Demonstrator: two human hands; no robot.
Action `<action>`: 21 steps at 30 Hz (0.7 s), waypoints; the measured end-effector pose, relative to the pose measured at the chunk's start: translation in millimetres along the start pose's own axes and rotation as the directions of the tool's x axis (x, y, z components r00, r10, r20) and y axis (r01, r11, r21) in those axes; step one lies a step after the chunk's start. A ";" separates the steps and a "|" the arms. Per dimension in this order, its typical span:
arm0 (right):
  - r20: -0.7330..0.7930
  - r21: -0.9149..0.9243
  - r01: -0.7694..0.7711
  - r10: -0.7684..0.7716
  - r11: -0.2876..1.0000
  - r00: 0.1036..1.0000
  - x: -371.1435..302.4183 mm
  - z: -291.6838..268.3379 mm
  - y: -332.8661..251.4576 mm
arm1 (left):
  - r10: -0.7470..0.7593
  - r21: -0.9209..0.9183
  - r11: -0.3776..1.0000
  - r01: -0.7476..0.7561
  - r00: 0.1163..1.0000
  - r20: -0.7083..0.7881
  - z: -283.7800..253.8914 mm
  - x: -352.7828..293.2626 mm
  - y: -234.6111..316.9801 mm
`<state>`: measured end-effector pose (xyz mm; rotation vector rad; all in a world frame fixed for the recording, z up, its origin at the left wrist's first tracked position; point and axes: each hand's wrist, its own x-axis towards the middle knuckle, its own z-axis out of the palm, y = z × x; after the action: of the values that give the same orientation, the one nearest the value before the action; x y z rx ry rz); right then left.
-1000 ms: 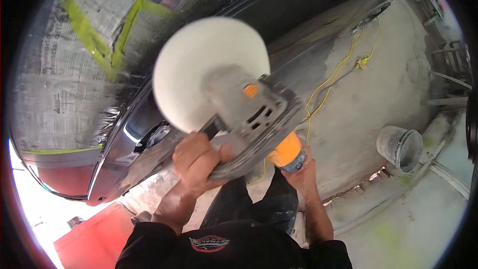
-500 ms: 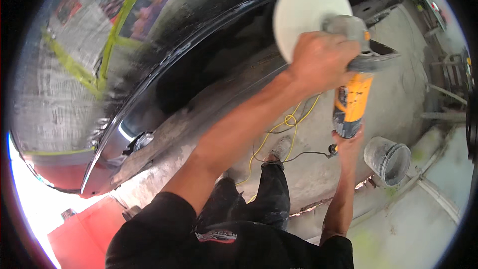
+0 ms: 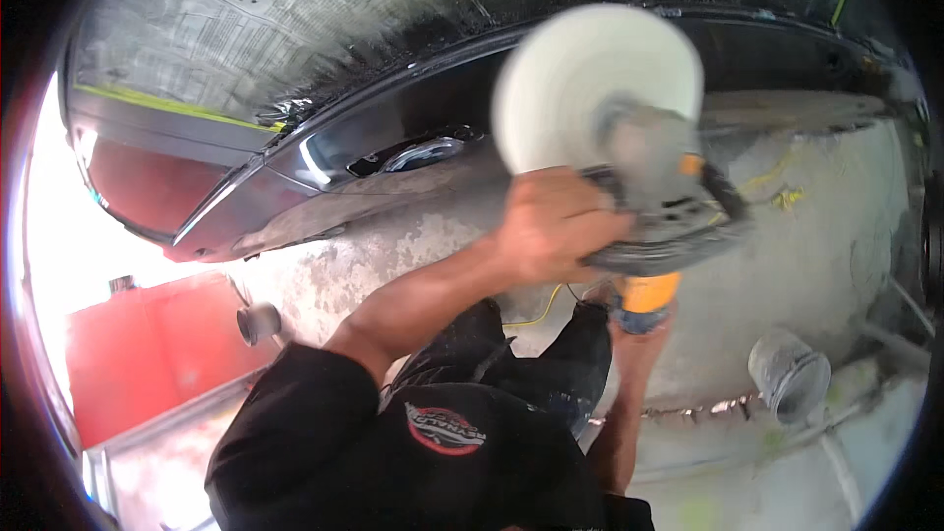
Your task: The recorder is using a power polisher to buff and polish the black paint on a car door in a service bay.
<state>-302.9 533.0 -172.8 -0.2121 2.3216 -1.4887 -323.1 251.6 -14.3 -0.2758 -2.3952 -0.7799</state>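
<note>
Left hand: wrapped round the black loop handle of the polisher.
Right hand: closed round the polisher's orange rear end.
Polisher: right of centre, white pad before the dark car panel; contact cannot be told.
Change: pad lower in the frame than half a second ago, view swung; polishing appears to shift along the panel.
Edges: papered bodywork, upper left, borders the panel.
Room: grey floor at right, towards the bucket.
</note>
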 end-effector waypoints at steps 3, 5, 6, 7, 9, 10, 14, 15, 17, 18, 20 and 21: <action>0.241 0.253 -0.209 0.148 0.945 0.959 -54.7 68.8 -6.5 | -0.078 0.202 0.978 0.057 0.992 0.099 -95.6 -67.8 23.8; 0.322 0.273 -0.222 0.128 0.936 0.938 -76.8 107.2 -30.6 | -0.083 0.247 0.966 0.078 0.997 0.008 -141.1 -112.7 31.4; 0.360 0.151 -0.093 0.033 0.984 0.932 -86.9 115.3 -50.8 | -0.083 0.319 0.944 0.088 0.996 -0.029 -158.7 -130.9 39.0; 0.337 0.140 -0.097 0.044 0.985 0.940 -96.2 126.3 -50.0 | -0.132 0.318 0.938 0.138 0.990 -0.040 -168.3 -142.1 44.5; 0.343 0.137 0.000 -0.047 0.991 0.938 -109.7 144.8 -41.6 | -0.202 0.353 0.915 0.195 0.979 -0.017 -178.4 -150.2 55.8; 0.330 0.131 -0.006 -0.038 0.991 0.943 -114.8 146.5 -39.4 | -0.196 0.338 0.922 0.189 0.981 -0.012 -177.0 -147.6 59.9; 0.268 0.263 -0.013 -0.061 0.965 0.962 -125.4 142.8 -18.7 | -0.161 0.335 0.936 0.108 0.977 0.136 -139.0 -109.5 63.0; 0.238 0.278 -0.028 -0.041 0.960 0.971 -123.3 140.8 -10.3 | -0.117 0.295 0.953 0.062 0.978 0.174 -121.1 -95.9 57.7; 0.214 0.299 -0.103 0.039 0.949 0.976 -114.1 124.5 3.0 | -0.063 0.242 0.970 0.008 0.973 0.223 -81.1 -66.5 50.5; 0.201 0.318 -0.174 0.113 0.932 0.973 -106.5 114.1 12.2 | -0.014 0.192 0.981 -0.031 0.974 0.225 -54.6 -50.2 44.5; 0.158 0.390 -0.215 0.164 0.895 0.974 -78.1 96.8 20.0 | 0.021 0.147 0.987 -0.064 0.961 0.276 -7.1 -12.9 34.9; 0.131 0.449 -0.246 0.209 0.859 0.969 -57.9 86.8 26.2 | 0.009 0.140 0.988 -0.057 0.946 0.323 21.0 6.3 29.2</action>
<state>-214.1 489.7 -215.4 0.1302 1.7858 -1.8139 -327.6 287.7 -10.5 -0.4088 -2.7311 -0.5717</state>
